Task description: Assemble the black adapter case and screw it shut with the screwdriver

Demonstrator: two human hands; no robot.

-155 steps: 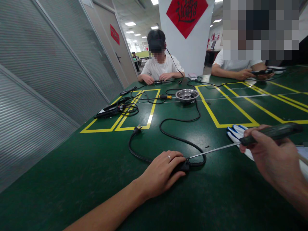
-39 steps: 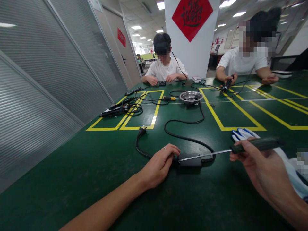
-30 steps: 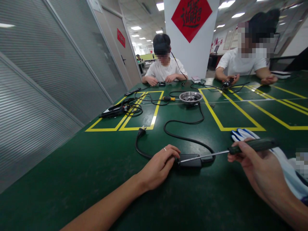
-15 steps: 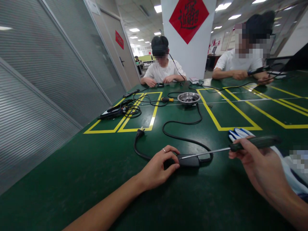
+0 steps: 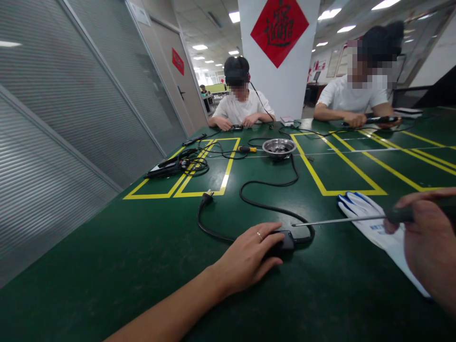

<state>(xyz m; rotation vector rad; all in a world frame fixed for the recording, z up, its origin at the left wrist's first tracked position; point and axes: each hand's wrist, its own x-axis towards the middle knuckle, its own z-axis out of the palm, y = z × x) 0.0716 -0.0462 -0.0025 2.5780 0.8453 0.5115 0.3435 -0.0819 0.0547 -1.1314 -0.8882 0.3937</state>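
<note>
My left hand [image 5: 251, 256] lies over a black power adapter [image 5: 287, 241], its fingers curved across the top and the thumb along the near side. Only the adapter's right end shows. From it a cord runs left to a two-pin plug [image 5: 207, 195], and another black cable [image 5: 272, 206] loops off the right end. My right hand [image 5: 429, 237] is closed round the dark handle of a screwdriver [image 5: 338, 221]. The shaft points left, with its tip just above the adapter's right end, apart from it. A white glove with blue trim [image 5: 377, 228] lies beneath the shaft and beside my right hand.
A metal bowl [image 5: 279, 148] with small parts stands at mid-table, beside a yellow-and-black screwdriver [image 5: 247, 149]. Tangled black cables and devices [image 5: 178, 164] lie at the left. Two people in white shirts work across the green table [image 5: 149, 256]; yellow tape [image 5: 270, 192] marks it.
My right hand has drawn the screwdriver to the right, its tip coming away from the adapter's middle. My left hand has slid right and covers more of the adapter. The glove is more exposed.
</note>
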